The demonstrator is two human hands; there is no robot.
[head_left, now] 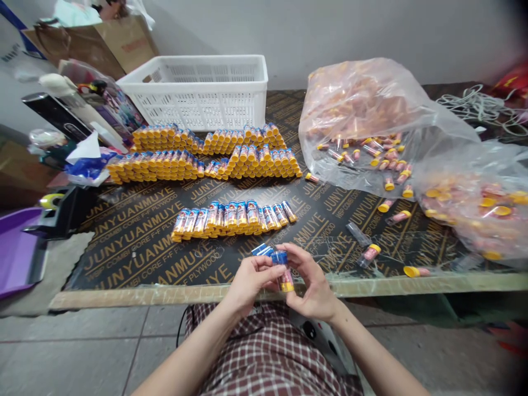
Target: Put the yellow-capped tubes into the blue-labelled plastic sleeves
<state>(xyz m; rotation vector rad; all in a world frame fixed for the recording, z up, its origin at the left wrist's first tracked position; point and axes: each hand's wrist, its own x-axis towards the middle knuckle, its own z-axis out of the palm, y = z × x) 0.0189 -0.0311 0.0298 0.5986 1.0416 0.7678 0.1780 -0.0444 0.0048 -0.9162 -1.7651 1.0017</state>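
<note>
Near the table's front edge, both my hands are closed on one small clear tube (285, 279) with pink contents, a yellow cap at the bottom and a blue band at the top. My left hand (252, 283) pinches it from the left, thumb across its front. From the right, the curled fingers of my right hand (312, 286) grip it. Blue-and-white labels (261, 249) show just beyond my left fingers; whether they are held or lying on the table I cannot tell. Ahead lies a stacked row of labelled tubes (231, 215) with yellow caps.
Larger stacks of labelled tubes (154, 164) stand before a white plastic crate (198, 102). To the right, a big clear bag (350, 110) spills unlabelled tubes (398, 217) onto the dark plywood table (136, 253). A purple dustpan-like tray (20, 247) is at far left.
</note>
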